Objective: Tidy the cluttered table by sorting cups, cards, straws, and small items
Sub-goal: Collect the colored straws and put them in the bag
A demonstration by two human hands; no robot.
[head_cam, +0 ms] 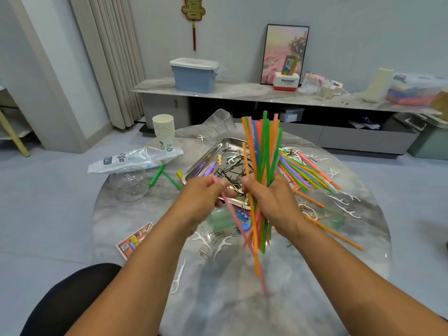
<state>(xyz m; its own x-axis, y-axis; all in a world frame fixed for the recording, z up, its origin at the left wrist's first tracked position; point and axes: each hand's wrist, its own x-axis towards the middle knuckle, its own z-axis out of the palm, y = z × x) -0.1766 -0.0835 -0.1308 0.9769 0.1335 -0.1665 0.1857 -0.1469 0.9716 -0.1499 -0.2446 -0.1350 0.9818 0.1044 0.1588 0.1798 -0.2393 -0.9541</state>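
**Straws gathered over the round table**

Round grey marble table (pixel 242 299), grey floor, long sideboard along the far wall. My right hand (pixel 274 204) grips a bundle of straws (pixel 263 151), green, orange and pink, held upright above the table near its middle. My left hand (pixel 203 195), just beside it, pinches a single pink straw (pixel 230 212) that slants down to the right. More loose straws (pixel 305 175) lie fanned on the right. Metal tray (pixel 206 158) just beyond my hands holds hairpins. Stack of paper cups (pixel 164 129) far left; playing card (pixel 134 241) at the near-left edge. White floss picks (pixel 344 202) scattered.
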